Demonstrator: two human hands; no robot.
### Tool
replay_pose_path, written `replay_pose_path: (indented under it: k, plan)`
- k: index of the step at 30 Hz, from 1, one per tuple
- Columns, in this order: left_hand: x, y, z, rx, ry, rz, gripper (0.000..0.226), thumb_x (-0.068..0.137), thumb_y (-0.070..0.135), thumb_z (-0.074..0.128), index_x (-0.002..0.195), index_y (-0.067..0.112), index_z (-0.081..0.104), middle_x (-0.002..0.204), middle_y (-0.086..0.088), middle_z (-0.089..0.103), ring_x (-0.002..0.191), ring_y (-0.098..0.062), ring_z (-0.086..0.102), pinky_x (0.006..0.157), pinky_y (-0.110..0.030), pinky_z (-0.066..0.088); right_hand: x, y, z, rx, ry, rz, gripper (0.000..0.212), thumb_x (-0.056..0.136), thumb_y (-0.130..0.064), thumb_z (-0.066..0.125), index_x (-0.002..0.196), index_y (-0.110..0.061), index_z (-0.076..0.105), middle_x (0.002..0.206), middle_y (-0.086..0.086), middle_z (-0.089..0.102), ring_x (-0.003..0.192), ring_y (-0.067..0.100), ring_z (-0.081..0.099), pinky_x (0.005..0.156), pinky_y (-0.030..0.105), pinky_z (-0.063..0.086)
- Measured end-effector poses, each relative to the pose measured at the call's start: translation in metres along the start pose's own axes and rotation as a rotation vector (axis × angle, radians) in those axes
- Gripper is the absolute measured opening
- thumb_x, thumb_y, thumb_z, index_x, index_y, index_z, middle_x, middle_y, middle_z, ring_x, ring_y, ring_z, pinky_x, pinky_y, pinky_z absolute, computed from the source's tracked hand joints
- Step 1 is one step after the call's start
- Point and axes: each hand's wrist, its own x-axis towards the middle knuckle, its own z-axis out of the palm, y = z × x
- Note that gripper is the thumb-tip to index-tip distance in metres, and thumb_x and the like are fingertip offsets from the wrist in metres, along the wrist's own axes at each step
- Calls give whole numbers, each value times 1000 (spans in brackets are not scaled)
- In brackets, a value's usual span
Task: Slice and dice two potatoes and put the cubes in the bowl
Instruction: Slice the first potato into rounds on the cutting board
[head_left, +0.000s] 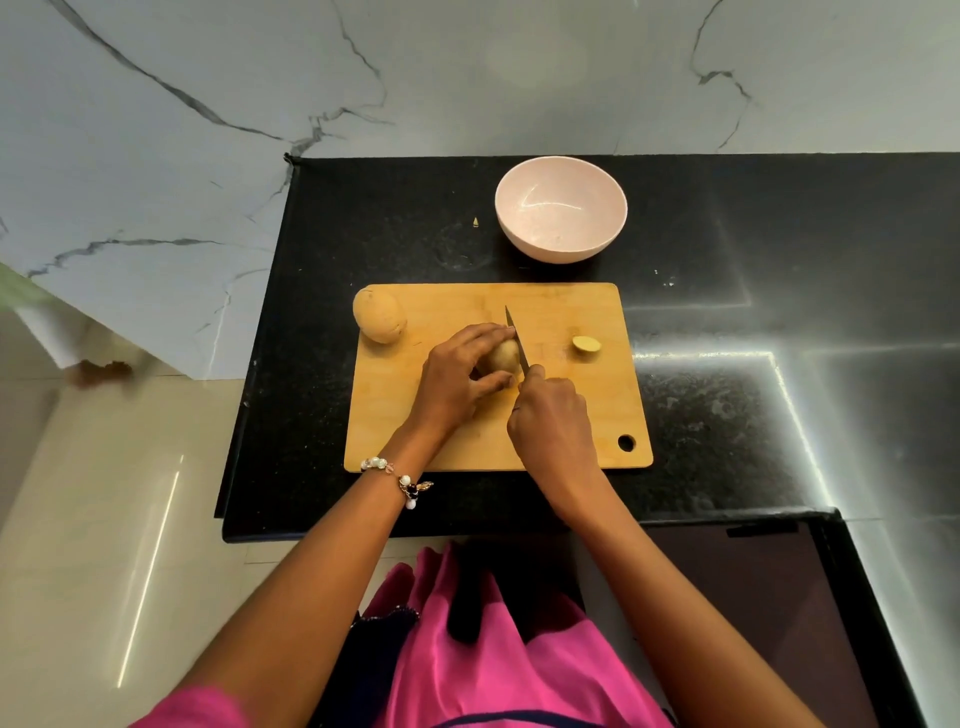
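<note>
Head cam: left hand (457, 374) arches over the potato (505, 357) mid cutting board (498, 379), fingers curled round it w/ tips tucked back, I'd say to pin it and stay clear of the edge. Right hand (550, 421) fingers clamped on the knife (517, 338) handle, wrist low, blade angled down across the potato's right end. Cut-off end piece (587, 345) lies apart at right; 2nd potato (379, 316) whole at left edge. Bowl (561, 215) on the table beyond, no cubes yet.
</note>
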Motion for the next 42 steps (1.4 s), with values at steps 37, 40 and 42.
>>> replay_pose_path:
  k: [37, 40, 42]
  plan:
    - [-3, 6, -2, -18, 39, -91, 59, 72, 20, 79, 127, 20, 58, 123, 2, 54, 110, -5, 47, 90, -4, 36, -19, 28, -11, 197, 52, -29, 32, 99, -14, 41, 121, 3, 56, 85, 19, 66, 75, 35, 59, 59, 37, 35]
    - [-2, 5, -2, 3, 41, -84, 59, 71, 19, 79, 126, 19, 59, 123, 1, 55, 109, -6, 48, 86, 2, 31, -21, 21, -8, 173, 34, -36, 30, 100, -16, 38, 118, -1, 56, 85, 16, 66, 75, 33, 59, 58, 32, 28]
    - [-2, 5, -1, 3, 40, -79, 59, 71, 20, 80, 126, 18, 59, 123, 0, 55, 109, -5, 47, 85, 3, 30, -21, 20, -10, 167, 36, -32, 30, 100, -16, 38, 118, -1, 56, 85, 16, 66, 76, 33, 59, 59, 31, 28]
